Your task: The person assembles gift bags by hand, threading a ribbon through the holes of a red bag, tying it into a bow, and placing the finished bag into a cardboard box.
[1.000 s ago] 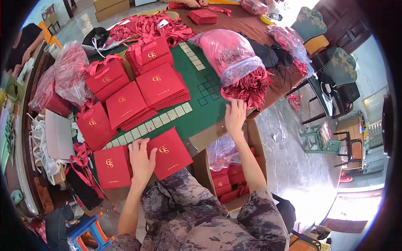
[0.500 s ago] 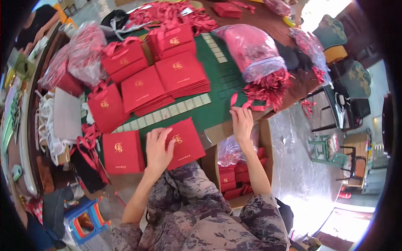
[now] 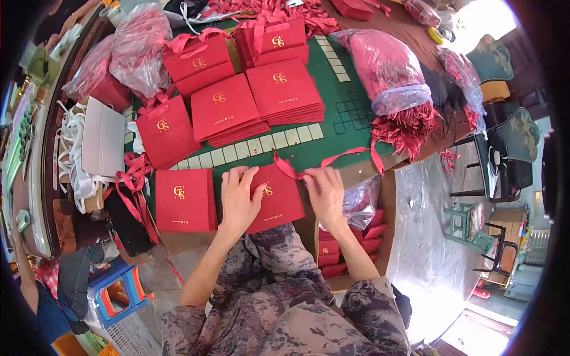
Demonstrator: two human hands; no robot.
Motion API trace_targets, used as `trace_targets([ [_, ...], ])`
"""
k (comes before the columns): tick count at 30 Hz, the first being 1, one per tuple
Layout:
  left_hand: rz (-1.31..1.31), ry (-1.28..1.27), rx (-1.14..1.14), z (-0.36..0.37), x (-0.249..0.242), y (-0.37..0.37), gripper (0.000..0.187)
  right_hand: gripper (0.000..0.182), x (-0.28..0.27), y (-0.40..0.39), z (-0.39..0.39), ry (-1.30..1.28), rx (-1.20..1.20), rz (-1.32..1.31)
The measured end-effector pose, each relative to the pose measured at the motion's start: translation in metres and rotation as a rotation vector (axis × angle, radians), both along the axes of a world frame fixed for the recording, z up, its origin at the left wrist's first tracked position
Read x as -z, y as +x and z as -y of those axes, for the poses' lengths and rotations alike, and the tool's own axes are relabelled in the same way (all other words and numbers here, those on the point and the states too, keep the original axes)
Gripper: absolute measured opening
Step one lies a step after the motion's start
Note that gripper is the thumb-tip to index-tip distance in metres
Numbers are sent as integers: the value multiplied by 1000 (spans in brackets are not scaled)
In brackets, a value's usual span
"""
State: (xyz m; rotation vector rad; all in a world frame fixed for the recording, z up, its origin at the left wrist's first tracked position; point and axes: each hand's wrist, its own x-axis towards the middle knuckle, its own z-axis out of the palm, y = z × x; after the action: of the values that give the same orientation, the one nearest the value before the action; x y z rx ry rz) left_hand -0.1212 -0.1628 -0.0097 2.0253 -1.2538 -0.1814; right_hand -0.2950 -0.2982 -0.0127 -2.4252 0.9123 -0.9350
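Note:
My left hand (image 3: 240, 199) lies on a flat red bag (image 3: 278, 196) at the table's front edge, its fingers apart. At the bag's right edge, my right hand (image 3: 325, 193) pinches a red ribbon (image 3: 350, 154), which trails over the green mat toward the right. One ribbon end curls above the bag's top edge. Another red bag (image 3: 185, 204) lies to the left of my left hand. Behind a row of pale tiles (image 3: 261, 144) rest two stacks of red bags (image 3: 224, 110) (image 3: 284, 92) with gold print.
A plastic-wrapped bundle of red ribbons (image 3: 395, 71) lies at the right. An open carton (image 3: 386, 219) of red bags stands below the table edge. White straps (image 3: 74, 154) hang beside a grey-white box (image 3: 102, 139) at the left. Another person's arm (image 3: 27, 273) shows at the far left.
My right hand has moved left to the bag, bringing the ribbon with it. My left hand remains on the bag. The whole view has shifted slightly.

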Motion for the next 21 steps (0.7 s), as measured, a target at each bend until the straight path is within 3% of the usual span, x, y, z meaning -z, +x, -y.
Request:
trace_targets([
  [7,21,37,-51,-4,1,-7,46,14,-15,40,11,17,8,-29],
  [12,21,50,-61,-5,0,-8,48,17,5,76,15,-9,-49,-109],
  [21,15,87,-31,13,0,-5,56,4,-9,42,9,203,-55,-15],
])
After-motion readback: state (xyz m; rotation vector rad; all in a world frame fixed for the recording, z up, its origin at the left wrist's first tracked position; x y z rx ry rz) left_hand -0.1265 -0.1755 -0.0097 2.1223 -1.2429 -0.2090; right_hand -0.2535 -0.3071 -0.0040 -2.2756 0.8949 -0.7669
